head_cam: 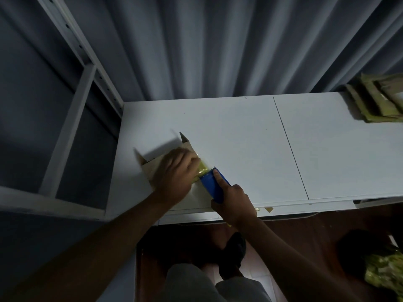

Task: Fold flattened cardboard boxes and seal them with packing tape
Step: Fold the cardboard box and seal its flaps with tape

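Right hand (234,205): curled round the blue tape dispenser (214,186), forefinger laid along its top toward the toothed edge. Dispenser tilted, its front end just beside the box.
Tape (201,170): yellowish strip, runs from the dispenser's front edge onto the box, crumpled where it meets the left fingers.
Left hand (174,173): palm down on the box top, fingers pressing at the tape end; blurred, so whether they pinch the tape cannot be told.
Box (152,168): brown cardboard, on the table's near left part, far flaps standing up.
Table (250,138): white, a seam across its right half.
Flat cardboard stack (377,99): far right corner of the table, well apart from the box.
Curtain (218,44): grey, pleated, behind the table.
Shelf frame (72,105): white metal, at left.
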